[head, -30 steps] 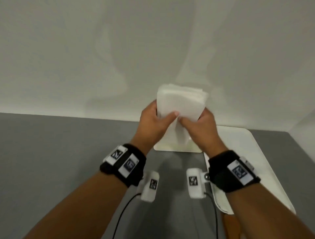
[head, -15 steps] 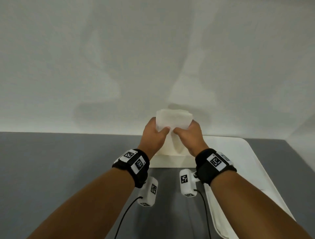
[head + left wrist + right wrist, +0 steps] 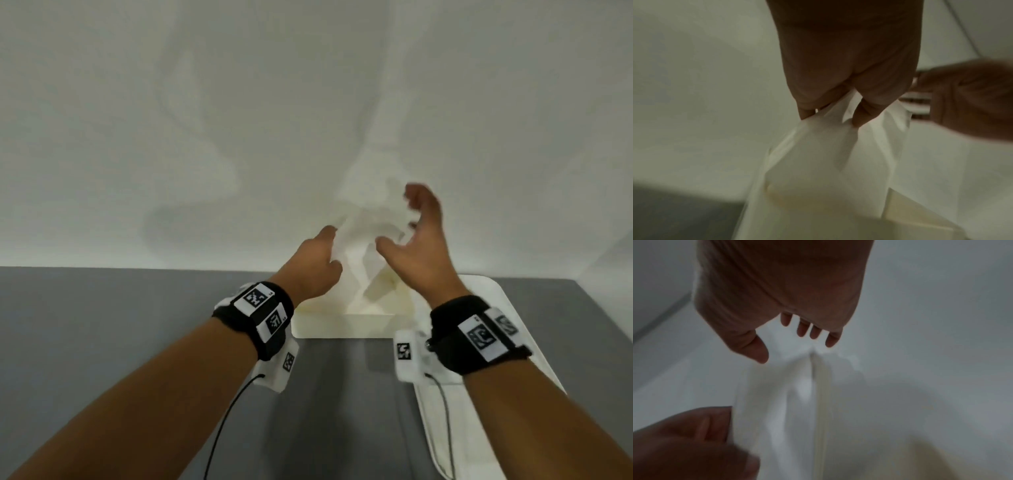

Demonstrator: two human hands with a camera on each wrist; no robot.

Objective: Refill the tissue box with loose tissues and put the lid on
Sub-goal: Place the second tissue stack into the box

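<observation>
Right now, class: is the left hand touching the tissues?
Touching. The left wrist view shows the left hand pinching the top edge of the tissues, its fingertips pressed into the paper with no gap.

right hand (image 3: 781,296) spread, tissues (image 3: 777,402) below

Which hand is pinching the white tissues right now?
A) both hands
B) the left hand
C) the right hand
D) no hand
B: the left hand pinches the top of the tissues between its fingertips, while the right hand hovers beside them with fingers spread, holding nothing.
</observation>
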